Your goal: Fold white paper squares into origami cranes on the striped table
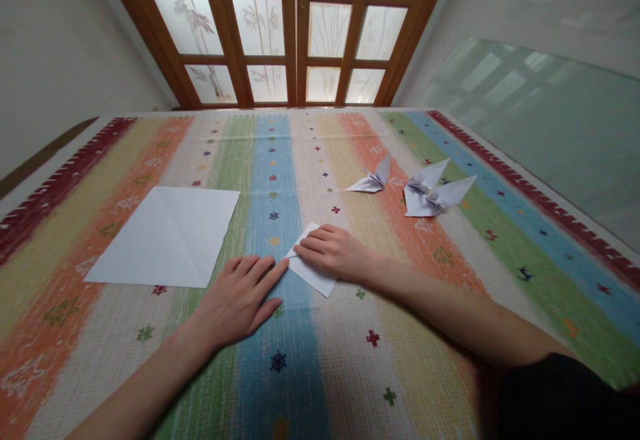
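Note:
A small folded piece of white paper (pixel 316 282) lies on the tablecloth in front of me, turned like a diamond. Over its upper right part is my right hand (pixel 334 251), fingers together and bent down onto the paper, the thumb hidden underneath. My left hand (pixel 243 297) rests palm down on the cloth to the left. Its index finger reaches to the paper's left corner and touches it, while the thumb is held apart and nothing is in the hand.
A larger white sheet (pixel 167 237) with one torn edge lies flat at the left. Folded paper cranes stand at the right: one crane (pixel 373 179) alone, and a close cluster of paper cranes (pixel 433 193). A striped tablecloth (pixel 280 393) covers the table. Wood-framed glass doors (pixel 295 33) are behind.

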